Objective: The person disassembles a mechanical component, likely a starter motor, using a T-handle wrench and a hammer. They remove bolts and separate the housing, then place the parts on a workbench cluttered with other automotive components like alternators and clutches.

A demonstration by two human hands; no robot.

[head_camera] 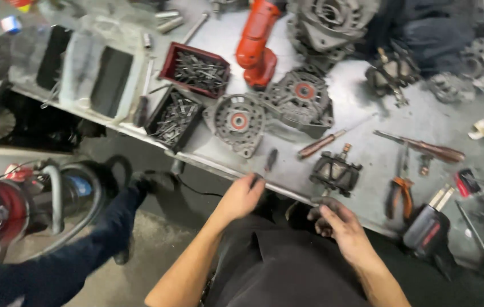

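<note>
We're at bench edge, between parts. Left hand fingers curled at edge, near small dark tool; can't tell if clamped on anything. Right hand loosely open, empty, just below black rotor part. Judgement: pick-up step; next move needs clean reach over edge.

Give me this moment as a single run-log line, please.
left hand: at bench edge, empty | right hand: at edge, empty | nearest: black rotor part, pliers
</note>
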